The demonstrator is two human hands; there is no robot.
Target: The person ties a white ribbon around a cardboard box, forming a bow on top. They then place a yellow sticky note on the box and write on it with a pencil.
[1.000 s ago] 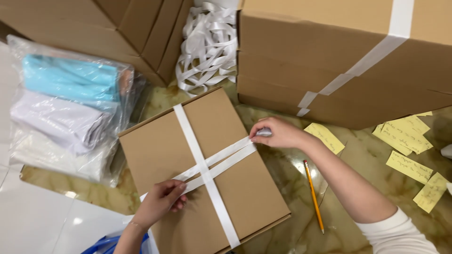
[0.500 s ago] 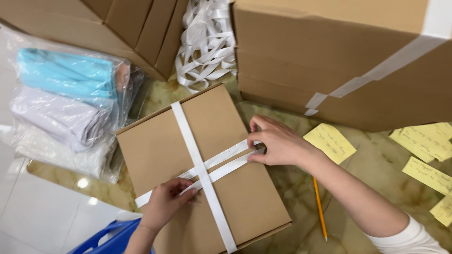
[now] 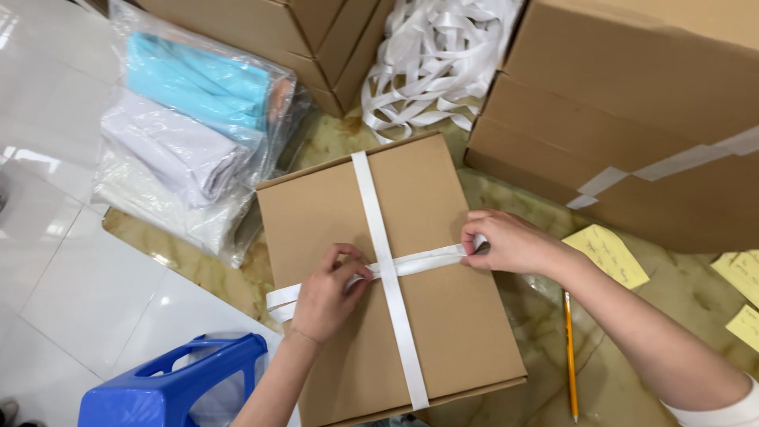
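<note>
Big taped cardboard carton far right; more brown cartons far left. Plastic bags of folded cloth, blue and white, lie left on the floor. Mid-scene flat cardboard box sits on the marbled floor, crossed by white strap running near-to-far and a second band left-to-right. Pile of loose white strapping far, between the cartons. Blue plastic stool near left. Right hand pinches the crosswise band's end at the box's right edge, fingers closed on it. Left hand presses the band near the crossing, fingers curled onto it. Hands apart. Yellow pencil and yellow paper slips lie right of the box.
</note>
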